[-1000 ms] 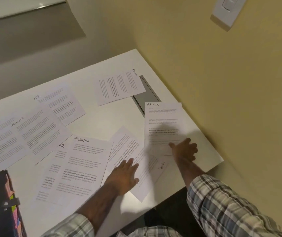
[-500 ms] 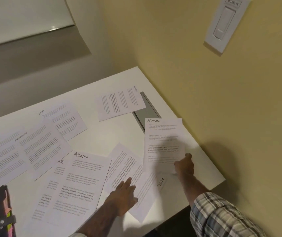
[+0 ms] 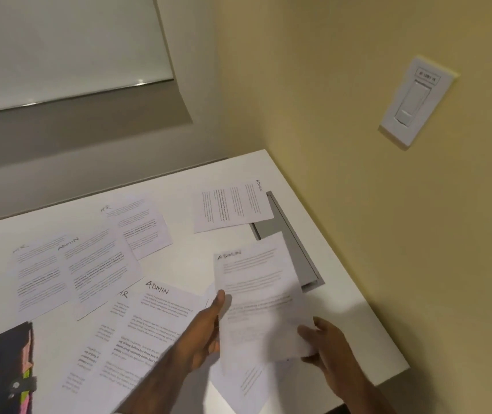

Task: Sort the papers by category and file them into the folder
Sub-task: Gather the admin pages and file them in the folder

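A blurred sheet headed ADMIN is lifted off the white desk. My right hand pinches its lower right corner. My left hand touches its left edge with straight fingers. Under it lies an HR sheet at the desk's front edge. A second ADMIN sheet lies left of my left hand, over another HR sheet. Further sheets: ADMIN at the back right, HR, ADMIN, HR. The black folder with coloured tabs sits at the lower left.
A grey cable tray is sunk into the desk along the yellow wall. A white wall switch is on that wall. A whiteboard hangs behind the desk. The desk's right edge runs close to my right hand.
My right hand has picked up the ADMIN sheet from the desk's right side and swung it leftward. My left hand left the HR sheet and rose to the lifted sheet's edge.
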A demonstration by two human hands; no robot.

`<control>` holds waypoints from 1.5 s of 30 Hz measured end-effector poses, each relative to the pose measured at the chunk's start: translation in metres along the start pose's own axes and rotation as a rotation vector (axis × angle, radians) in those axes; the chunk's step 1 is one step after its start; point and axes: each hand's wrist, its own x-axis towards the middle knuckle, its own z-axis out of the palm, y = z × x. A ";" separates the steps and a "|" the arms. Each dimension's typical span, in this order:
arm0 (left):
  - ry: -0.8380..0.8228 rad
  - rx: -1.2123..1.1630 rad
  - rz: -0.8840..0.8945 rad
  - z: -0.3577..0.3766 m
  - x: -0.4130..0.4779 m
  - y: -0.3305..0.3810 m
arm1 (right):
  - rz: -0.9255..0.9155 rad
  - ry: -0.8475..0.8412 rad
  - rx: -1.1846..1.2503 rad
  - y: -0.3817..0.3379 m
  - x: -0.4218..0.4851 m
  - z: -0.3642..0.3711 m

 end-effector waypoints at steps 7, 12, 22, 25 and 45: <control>0.106 0.072 0.229 -0.020 -0.005 -0.004 | 0.033 -0.163 -0.114 0.004 0.001 0.027; 0.102 0.131 0.219 -0.035 -0.034 -0.003 | 0.026 -0.188 -0.212 -0.008 0.019 0.057; 0.748 0.365 0.178 -0.117 -0.062 -0.033 | -0.172 -0.110 -0.447 -0.016 0.038 0.112; 0.868 0.698 0.100 -0.166 -0.064 -0.051 | -0.188 -0.074 -0.529 -0.013 0.032 0.117; 0.850 0.829 -0.073 -0.242 -0.036 -0.051 | -0.127 -0.050 -0.521 -0.010 0.019 0.165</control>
